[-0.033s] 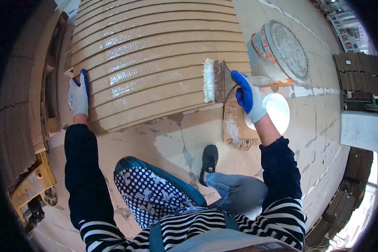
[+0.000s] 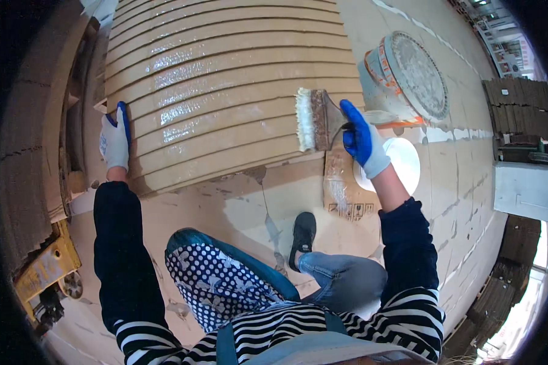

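Note:
In my right hand (image 2: 364, 137), gloved in white with blue fingers, is a wide paste brush (image 2: 323, 120). Its pale, wet bristles point left, over the right part of a stack of overlapping cardboard sheets (image 2: 243, 79). Shiny wet streaks mark the sheets left of centre. My left hand (image 2: 115, 137), in a matching glove, lies along the stack's left edge, fingers stretched out and holding nothing. Right of the brush is a white round container (image 2: 402, 161), partly hidden by my right hand and wrist.
A dirty lidded bucket (image 2: 402, 76) stands beside the stack at right. Beneath the white container lies a cardboard piece (image 2: 341, 191). At left are stacked boards (image 2: 27, 152) and a yellow pallet-truck part (image 2: 49, 264). More cardboard piles (image 2: 523, 109) line the far right.
The brush has shifted very slightly right and down and turned a little, showing more of its flat body. My left hand stays in place.

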A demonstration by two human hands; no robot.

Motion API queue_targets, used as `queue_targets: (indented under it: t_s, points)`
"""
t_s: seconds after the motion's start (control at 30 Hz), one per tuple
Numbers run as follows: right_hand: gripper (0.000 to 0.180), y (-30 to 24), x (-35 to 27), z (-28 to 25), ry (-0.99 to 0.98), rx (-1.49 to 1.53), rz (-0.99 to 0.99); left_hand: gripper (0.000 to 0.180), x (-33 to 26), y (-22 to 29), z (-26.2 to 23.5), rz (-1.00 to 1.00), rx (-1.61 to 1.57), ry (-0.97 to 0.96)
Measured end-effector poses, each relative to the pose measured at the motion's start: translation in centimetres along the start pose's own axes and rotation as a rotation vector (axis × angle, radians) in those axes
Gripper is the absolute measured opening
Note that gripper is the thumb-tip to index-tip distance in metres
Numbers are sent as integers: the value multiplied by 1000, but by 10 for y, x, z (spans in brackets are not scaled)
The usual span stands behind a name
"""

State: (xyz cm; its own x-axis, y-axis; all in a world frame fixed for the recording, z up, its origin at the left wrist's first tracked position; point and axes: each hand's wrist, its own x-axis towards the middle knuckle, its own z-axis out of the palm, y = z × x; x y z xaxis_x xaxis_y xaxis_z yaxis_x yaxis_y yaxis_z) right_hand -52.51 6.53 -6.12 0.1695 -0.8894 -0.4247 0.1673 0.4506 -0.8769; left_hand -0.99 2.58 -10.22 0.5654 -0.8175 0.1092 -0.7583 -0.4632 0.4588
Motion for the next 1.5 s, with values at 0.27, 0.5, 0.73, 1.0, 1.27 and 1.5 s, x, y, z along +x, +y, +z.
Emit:
queue_targets:
  t_s: [0.27,0.5,0.73,1.0,1.27,1.5]
  points:
    - [25,-122,171,79,109,-897,-1311,68,-3,-11,-9,6,29,44]
    - [18,-208,324,20,117,-697,-677,67,-1,26,17,41,-92,-32]
    - [22,-52,152,39,-51,-1050,-1145,69,-2,-10,-3,94,0,108]
    - [25,-5,-20,46,48,-468,-253,73,8,-14,7,48,39,19]
    - [22,29,-14,38,174,-678,-499,79,7,-14,12,42,7,0]
    - [14,26,-45,77,275,-648,-501,82,11,-19,5,23,55,18]
